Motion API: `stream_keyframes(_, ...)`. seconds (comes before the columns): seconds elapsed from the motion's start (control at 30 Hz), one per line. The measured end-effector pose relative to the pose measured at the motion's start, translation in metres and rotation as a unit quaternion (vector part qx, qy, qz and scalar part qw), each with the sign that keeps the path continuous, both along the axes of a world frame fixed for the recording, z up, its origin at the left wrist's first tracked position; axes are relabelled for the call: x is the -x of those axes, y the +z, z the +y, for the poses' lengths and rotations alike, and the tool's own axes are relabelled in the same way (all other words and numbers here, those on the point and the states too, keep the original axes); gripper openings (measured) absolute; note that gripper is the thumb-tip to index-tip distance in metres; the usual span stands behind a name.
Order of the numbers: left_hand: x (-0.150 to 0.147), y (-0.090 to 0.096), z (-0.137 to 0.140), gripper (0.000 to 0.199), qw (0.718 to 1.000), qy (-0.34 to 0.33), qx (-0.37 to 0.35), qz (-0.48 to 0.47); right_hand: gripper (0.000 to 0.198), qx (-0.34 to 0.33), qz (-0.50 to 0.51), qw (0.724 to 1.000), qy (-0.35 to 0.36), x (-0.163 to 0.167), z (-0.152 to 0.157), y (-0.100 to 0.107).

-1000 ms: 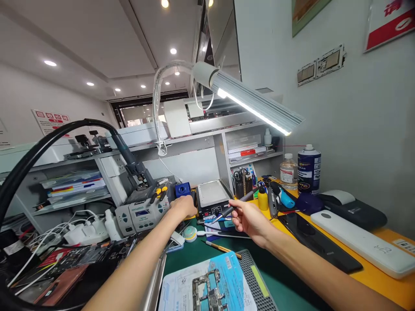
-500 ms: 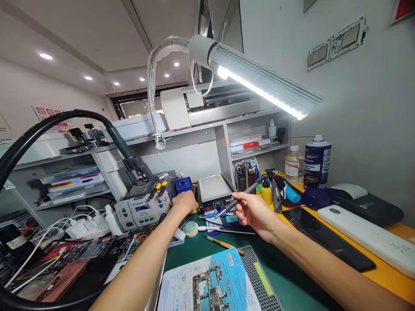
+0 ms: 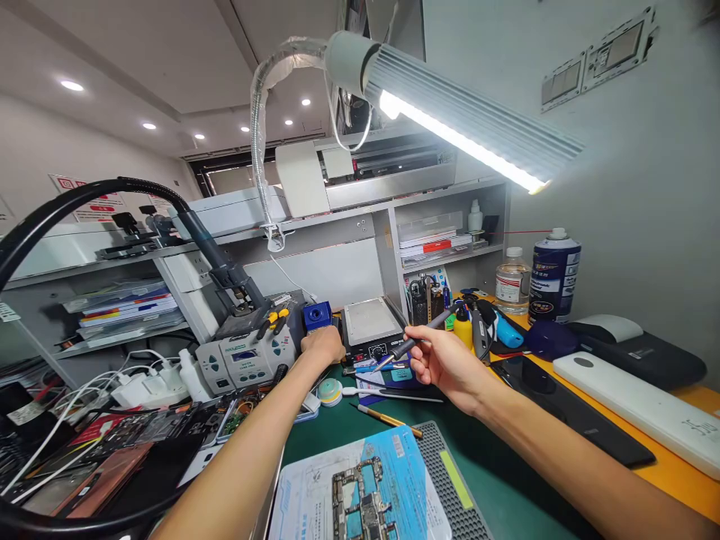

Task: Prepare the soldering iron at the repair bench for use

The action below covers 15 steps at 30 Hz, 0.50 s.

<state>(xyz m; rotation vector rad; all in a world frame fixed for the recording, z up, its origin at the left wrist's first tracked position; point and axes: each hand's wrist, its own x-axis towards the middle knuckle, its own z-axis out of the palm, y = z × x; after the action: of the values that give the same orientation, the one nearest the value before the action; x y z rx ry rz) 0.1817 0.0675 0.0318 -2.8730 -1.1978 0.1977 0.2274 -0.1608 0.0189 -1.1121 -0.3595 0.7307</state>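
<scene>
My right hand (image 3: 444, 364) grips a slim soldering iron (image 3: 413, 343) like a pen, its tip pointing left and down over the green mat (image 3: 360, 427). Stretched forward, my left hand (image 3: 323, 345) rests with curled fingers at the base of a small blue box (image 3: 318, 316), between the grey soldering station (image 3: 244, 356) and the black heating plate (image 3: 368, 334). I cannot tell whether it holds anything. Near the bottom edge, a circuit board (image 3: 360, 499) lies on a blue sheet.
A bar lamp (image 3: 461, 124) on a gooseneck hangs overhead. A black hose (image 3: 84, 195) arcs at left above cables and phone parts. Bottles (image 3: 554, 274), a white slab (image 3: 641, 409) and a black phone (image 3: 568, 412) sit on the orange surface at right. Shelves stand behind.
The view has tilted slightly, so everything sits a bit higher and further right in frame. My left hand stayed by the blue box; my right hand kept holding the iron.
</scene>
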Motion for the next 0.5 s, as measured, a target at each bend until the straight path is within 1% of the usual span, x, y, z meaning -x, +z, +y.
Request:
stream_keyframes(0.17,0.003,0.002,0.0,0.041,1.0,-0.007,-0.005,0.006,0.02,-0.002,0.004,1.0,-0.001,0.002,-0.001,0.003)
stream_keyframes(0.27,0.006,0.009,0.001,0.042,1.0,-0.011,-0.002,0.007,0.02,-0.001,0.006,1.0,-0.006,0.002,-0.001,0.004)
stream_keyframes(0.4,0.009,0.027,0.003,0.04,1.0,-0.024,-0.001,-0.006,0.02,0.001,0.006,1.0,-0.01,0.002,-0.002,0.005)
stream_keyframes(0.5,0.02,0.048,0.004,0.038,0.997,-0.048,-0.014,-0.054,0.02,0.001,0.007,1.0,-0.01,0.001,-0.003,0.006)
